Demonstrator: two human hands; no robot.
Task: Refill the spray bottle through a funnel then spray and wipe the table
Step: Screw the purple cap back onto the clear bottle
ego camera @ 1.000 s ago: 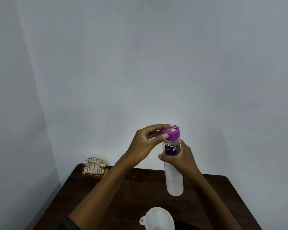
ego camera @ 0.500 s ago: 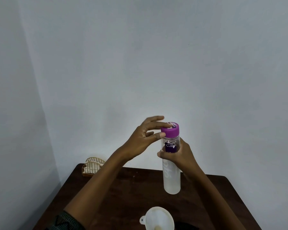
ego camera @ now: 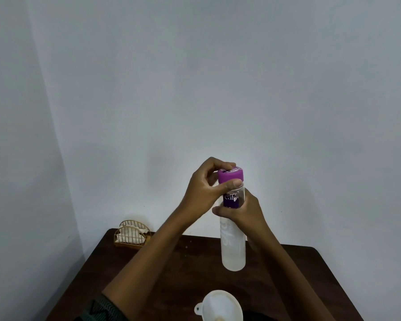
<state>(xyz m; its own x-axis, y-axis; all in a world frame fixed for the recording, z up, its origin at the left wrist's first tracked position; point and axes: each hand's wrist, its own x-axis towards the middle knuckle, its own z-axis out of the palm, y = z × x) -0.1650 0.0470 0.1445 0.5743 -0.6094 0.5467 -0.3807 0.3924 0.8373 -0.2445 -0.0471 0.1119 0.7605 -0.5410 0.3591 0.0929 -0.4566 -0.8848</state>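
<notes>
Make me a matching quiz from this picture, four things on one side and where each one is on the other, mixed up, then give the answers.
Things:
1 cap
2 bottle
3 funnel
4 napkin holder

Places:
A far left corner of the table
B pinched by the left hand
C bottom edge of the view
D gripped by the right hand

Pairs: 1-B, 2-D, 3-C, 4-A

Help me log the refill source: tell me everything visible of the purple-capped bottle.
The bottle is a tall, slim cylinder of clear-looking plastic, whitish in its lower part, upright over the table. A purple cap tops it, with a dark purple label bearing white letters just below. The right hand grips it by the label; the left hand pinches the cap.
</notes>
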